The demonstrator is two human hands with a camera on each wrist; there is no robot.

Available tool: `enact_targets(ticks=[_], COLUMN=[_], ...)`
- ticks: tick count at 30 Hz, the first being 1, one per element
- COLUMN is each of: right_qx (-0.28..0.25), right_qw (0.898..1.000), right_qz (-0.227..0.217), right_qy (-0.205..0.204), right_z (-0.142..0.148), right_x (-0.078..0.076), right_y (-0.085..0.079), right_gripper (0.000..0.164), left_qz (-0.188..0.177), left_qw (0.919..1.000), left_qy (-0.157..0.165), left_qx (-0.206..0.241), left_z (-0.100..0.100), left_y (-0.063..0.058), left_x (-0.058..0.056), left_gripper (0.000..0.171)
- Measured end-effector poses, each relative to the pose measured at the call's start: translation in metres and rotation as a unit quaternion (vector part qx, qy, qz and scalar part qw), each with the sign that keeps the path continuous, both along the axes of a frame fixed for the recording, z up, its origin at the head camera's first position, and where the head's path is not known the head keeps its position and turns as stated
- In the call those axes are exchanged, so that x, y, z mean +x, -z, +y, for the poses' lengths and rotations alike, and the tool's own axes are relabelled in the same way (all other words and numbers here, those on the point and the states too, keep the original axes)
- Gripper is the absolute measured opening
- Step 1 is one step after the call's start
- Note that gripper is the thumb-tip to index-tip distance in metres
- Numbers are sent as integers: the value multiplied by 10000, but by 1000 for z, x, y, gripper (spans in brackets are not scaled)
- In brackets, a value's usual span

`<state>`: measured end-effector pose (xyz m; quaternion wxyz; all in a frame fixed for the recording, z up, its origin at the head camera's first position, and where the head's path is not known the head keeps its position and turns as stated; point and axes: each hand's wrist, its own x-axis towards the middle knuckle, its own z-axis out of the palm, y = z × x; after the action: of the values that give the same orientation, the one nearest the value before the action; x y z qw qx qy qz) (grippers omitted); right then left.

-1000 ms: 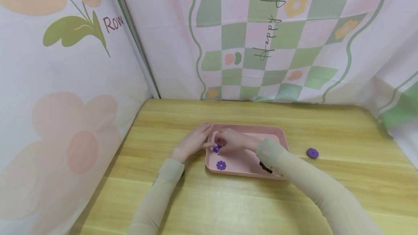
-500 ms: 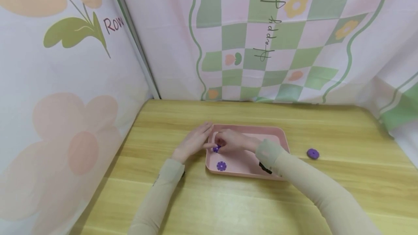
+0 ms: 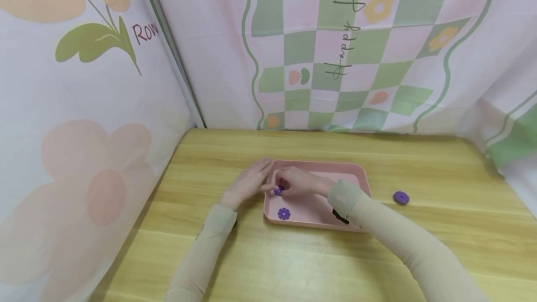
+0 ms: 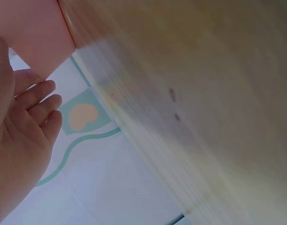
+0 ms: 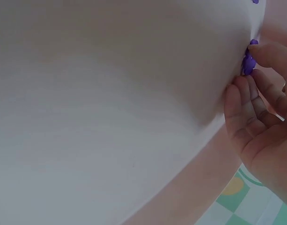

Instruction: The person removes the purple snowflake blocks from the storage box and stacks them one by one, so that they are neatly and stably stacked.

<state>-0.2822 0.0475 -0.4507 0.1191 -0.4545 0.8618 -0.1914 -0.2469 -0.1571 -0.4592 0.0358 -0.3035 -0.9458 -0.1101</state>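
My right hand [image 3: 299, 181] reaches into the left part of a pink tray [image 3: 316, 225]. Its thumb and index finger pinch a purple notched plastic disc [image 5: 248, 64], whose visible edge [image 3: 278, 192] pokes out from under the fingers in the head view. My left hand [image 3: 251, 181] lies against the tray's left end, its fingers extended along the outer wall and the thumb over the rim, near the disc. The left wrist view has these fingers [image 4: 39, 101] touching the pink wall. A second purple disc [image 3: 284, 214] lies flat in the tray's front left corner.
To the right of the tray, a thicker purple disc piece [image 3: 401, 197], perhaps stacked discs, lies on the wooden table [image 3: 268, 264]. Patterned curtains [image 3: 344, 50] hang behind the table and along both sides.
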Motion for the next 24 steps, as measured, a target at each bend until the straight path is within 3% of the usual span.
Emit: enact_targets(ticks=[24], right_qx=[74], right_qw=[9999], right_qz=[-111], right_qy=[55], right_z=[-1], right_x=[-3], right_y=[1], right_gripper=[20], left_qz=[-46], left_qw=[10000], left_qy=[-78], left_qx=[-6], left_z=[0], left_y=[1], left_x=[0], left_gripper=[85])
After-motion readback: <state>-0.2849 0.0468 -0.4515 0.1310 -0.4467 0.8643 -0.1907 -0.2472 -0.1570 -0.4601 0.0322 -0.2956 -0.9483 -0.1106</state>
